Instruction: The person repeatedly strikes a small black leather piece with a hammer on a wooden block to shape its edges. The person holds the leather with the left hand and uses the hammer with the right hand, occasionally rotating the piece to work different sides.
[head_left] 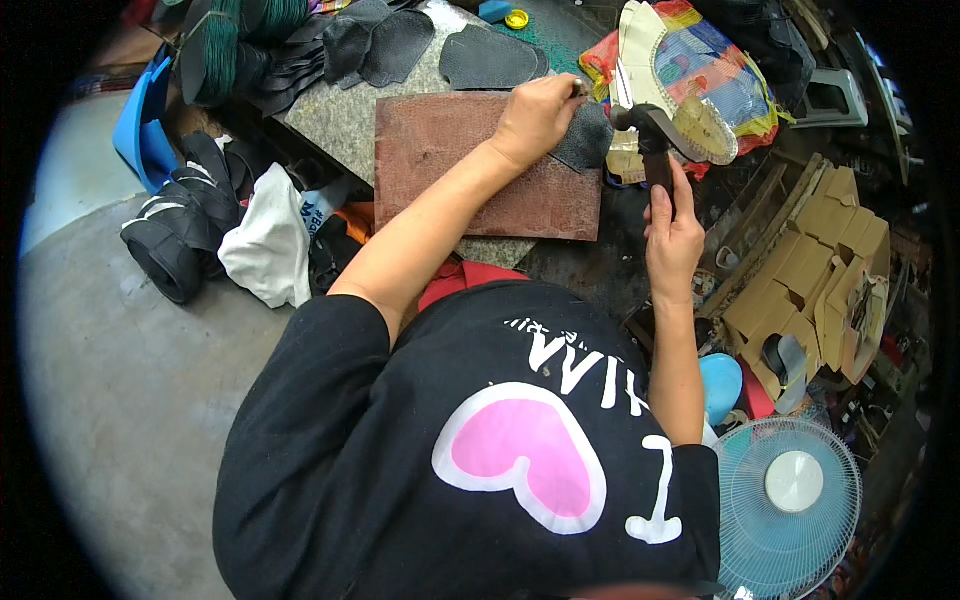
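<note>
My left hand (540,118) is closed around a short metal punch (580,88); only its top end shows above the fingers. Beneath that hand a black leather piece (585,142) lies over the right edge of a reddish-brown board (440,150). My right hand (672,240) grips a hammer (657,160) by its dark handle. The hammer's head is raised just right of the leather piece, apart from the punch. Another cut black leather piece (490,57) rests behind the board.
More black leather pieces (395,45) and green thread bundles (222,50) fill the back left. Pale shoe parts (705,130) lie on a colourful woven bag at right. Cardboard boxes (790,280) and a fan (790,500) stand at my right. Black shoes (165,250) are left.
</note>
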